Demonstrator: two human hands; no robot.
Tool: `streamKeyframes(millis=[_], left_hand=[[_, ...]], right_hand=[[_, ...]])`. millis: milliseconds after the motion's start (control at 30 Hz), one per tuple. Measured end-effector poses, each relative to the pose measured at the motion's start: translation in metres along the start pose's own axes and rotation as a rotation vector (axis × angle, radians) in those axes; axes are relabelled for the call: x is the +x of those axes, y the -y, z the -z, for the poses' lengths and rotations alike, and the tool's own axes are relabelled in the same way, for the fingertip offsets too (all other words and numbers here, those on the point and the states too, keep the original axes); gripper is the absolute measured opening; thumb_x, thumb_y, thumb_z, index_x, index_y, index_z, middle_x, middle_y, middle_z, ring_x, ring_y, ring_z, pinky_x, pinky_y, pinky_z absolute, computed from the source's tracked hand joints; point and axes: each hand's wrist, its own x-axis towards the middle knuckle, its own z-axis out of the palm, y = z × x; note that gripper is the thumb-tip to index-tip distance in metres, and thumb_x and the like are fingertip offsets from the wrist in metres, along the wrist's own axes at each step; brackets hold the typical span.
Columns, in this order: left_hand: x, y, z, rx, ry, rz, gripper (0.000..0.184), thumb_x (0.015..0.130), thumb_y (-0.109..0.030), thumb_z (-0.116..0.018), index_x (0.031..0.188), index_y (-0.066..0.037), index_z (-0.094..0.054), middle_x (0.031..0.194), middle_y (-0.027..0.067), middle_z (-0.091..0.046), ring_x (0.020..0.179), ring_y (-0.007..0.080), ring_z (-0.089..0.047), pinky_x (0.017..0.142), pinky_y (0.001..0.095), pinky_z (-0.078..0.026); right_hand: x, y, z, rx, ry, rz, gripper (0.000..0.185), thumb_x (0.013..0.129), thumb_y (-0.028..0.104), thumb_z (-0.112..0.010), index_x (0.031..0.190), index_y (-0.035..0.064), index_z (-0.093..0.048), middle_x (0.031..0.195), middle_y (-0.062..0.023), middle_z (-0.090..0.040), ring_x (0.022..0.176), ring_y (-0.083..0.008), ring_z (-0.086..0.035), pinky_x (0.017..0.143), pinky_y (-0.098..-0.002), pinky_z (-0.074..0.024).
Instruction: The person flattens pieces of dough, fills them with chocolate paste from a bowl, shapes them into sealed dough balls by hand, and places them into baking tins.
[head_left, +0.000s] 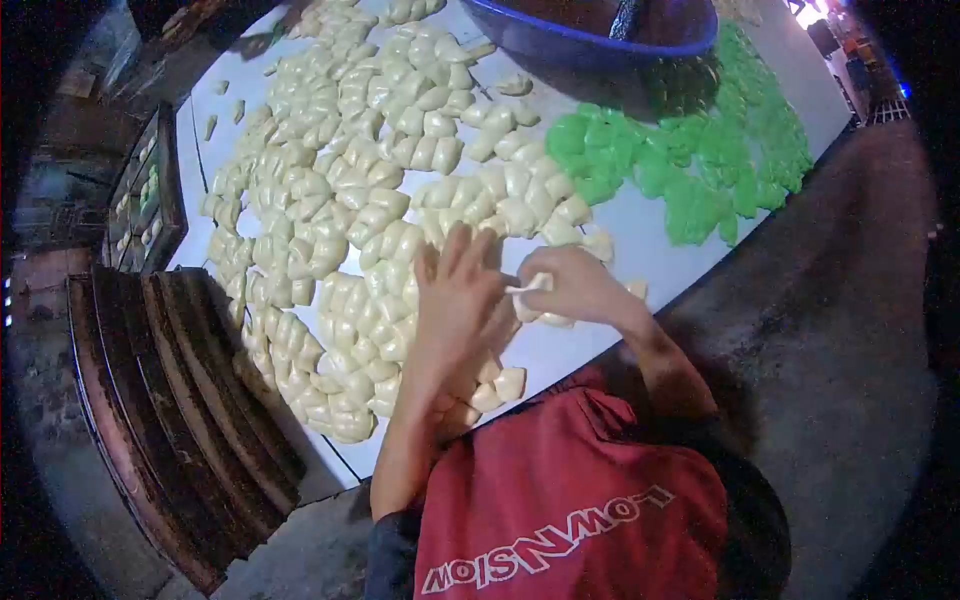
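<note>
Many pale, glossy dough pieces (pixel 300 190) lie in rows across the white table (pixel 670 245). My right hand (pixel 575 285) is closed, pinching a small white dough piece (pixel 535 287) just above the table's near side. Close beside it, my left hand (pixel 455 290) has its fingers stretched up and apart over the pale pieces. Its thumb side comes up to the pinched dough; whether it touches is hard to make out. A few more pieces (pixel 500 385) sit near the table edge, under and beside my left forearm.
Bright green dough pieces (pixel 690 160) cover the right part of the table. A large blue bowl (pixel 590 45) stands at the far side, with a dark handle-like object inside. Brown trays (pixel 170 400) are stacked at the left, and a compartmented tray (pixel 150 195) lies behind them.
</note>
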Motion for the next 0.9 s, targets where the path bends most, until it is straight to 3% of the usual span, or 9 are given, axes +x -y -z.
streamKeyframes(millis=[67, 200, 300, 433, 533, 700, 733, 867, 900], left_hand=[[0.002, -0.005, 0.014, -0.048, -0.042, 0.041, 0.02, 0.079, -0.025, -0.067, 0.097, -0.021, -0.071, 0.141, 0.0079, -0.045, 0.137, 0.0376, -0.031, 0.11, 0.064, -0.013], [-0.004, 0.007, 0.008, -0.089, -0.109, 0.169, 0.029, 0.078, -0.025, -0.067, 0.106, -0.018, -0.068, 0.141, 0.0108, -0.045, 0.137, 0.0399, -0.03, 0.109, 0.0645, -0.014], [-0.004, 0.002, 0.006, -0.16, -0.1, 0.169, 0.049, 0.077, -0.027, -0.068, 0.124, -0.017, -0.058, 0.143, 0.013, -0.043, 0.138, 0.0415, -0.027, 0.109, 0.0647, -0.012], [-0.003, -0.016, 0.005, -0.21, -0.086, 0.077, 0.082, 0.073, -0.03, -0.072, 0.143, -0.008, -0.036, 0.146, 0.0172, -0.038, 0.14, 0.0418, -0.026, 0.111, 0.0627, -0.007], [0.005, -0.036, -0.004, -0.205, -0.02, -0.004, 0.098, 0.068, -0.027, -0.078, 0.147, -0.003, -0.026, 0.137, 0.0168, -0.043, 0.131, 0.0374, -0.037, 0.106, 0.0656, -0.016], [0.011, -0.044, -0.02, -0.349, -0.197, -0.048, 0.076, 0.073, -0.024, -0.074, 0.138, -0.003, -0.04, 0.112, 0.0134, -0.058, 0.111, 0.0304, -0.053, 0.105, 0.0553, -0.026], [0.013, -0.044, -0.021, -0.381, -0.217, -0.038, 0.07, 0.074, -0.023, -0.073, 0.135, -0.004, -0.045, 0.105, 0.0123, -0.061, 0.106, 0.0293, -0.056, 0.104, 0.0536, -0.028], [0.013, -0.042, -0.025, -0.328, -0.241, -0.003, 0.024, 0.075, -0.02, -0.071, 0.097, -0.01, -0.068, 0.077, 0.008, -0.066, 0.08, 0.0254, -0.063, 0.099, 0.0476, -0.033], [0.012, -0.041, -0.025, -0.329, -0.204, 0.008, 0.024, 0.075, -0.018, -0.071, 0.097, -0.01, -0.069, 0.081, 0.0082, -0.067, 0.085, 0.0263, -0.063, 0.101, 0.0481, -0.033]], right_hand=[[-0.008, -0.007, 0.011, 0.136, -0.056, 0.011, 0.022, 0.079, 0.021, -0.061, 0.092, 0.0036, -0.065, 0.082, -0.0141, -0.066, 0.067, -0.0269, -0.063, 0.066, -0.0374, -0.0505], [-0.026, -0.019, 0.037, 0.627, 0.037, -0.408, 0.025, 0.09, 0.017, -0.056, 0.11, 0.0026, -0.06, 0.088, -0.0066, -0.064, 0.082, -0.019, -0.062, 0.071, -0.0317, -0.0507], [-0.025, -0.002, 0.027, 0.533, -0.062, -0.376, 0.032, 0.093, 0.023, -0.056, 0.119, 0.0046, -0.057, 0.099, -0.009, -0.062, 0.091, -0.0176, -0.061, 0.075, -0.0305, -0.0503], [-0.02, -0.002, 0.03, 0.094, 0.212, -0.218, 0.041, 0.094, 0.035, -0.055, 0.123, 0.0062, -0.055, 0.113, -0.0163, -0.061, 0.102, -0.0303, -0.06, 0.089, -0.0381, -0.0465], [-0.023, -0.003, 0.036, -0.002, 0.159, 0.01, 0.04, 0.087, 0.032, -0.062, 0.115, 0.0045, -0.058, 0.111, -0.0195, -0.061, 0.104, -0.0348, -0.058, 0.092, -0.0407, -0.0441], [-0.023, 0.024, 0.055, 0.009, 0.164, -0.16, 0.038, 0.079, 0.025, -0.068, 0.109, 0.0033, -0.06, 0.09, -0.0182, -0.066, 0.083, -0.0323, -0.064, 0.078, -0.0391, -0.0497], [-0.022, 0.017, 0.049, 0.056, 0.12, -0.216, 0.038, 0.077, 0.023, -0.07, 0.108, 0.0036, -0.061, 0.084, -0.0134, -0.066, 0.074, -0.0218, -0.064, 0.07, -0.0341, -0.0505], [-0.021, 0.014, 0.042, 0.439, 0.071, -0.222, 0.033, 0.077, 0.019, -0.072, 0.106, 0.0047, -0.062, 0.084, -0.0053, -0.065, 0.076, -0.0102, -0.06, 0.068, -0.0281, -0.0494], [-0.02, 0.012, 0.041, 0.386, 0.065, -0.189, 0.032, 0.078, 0.019, -0.072, 0.105, 0.0045, -0.062, 0.084, -0.0048, -0.065, 0.075, -0.0103, -0.06, 0.068, -0.0279, -0.0493]])
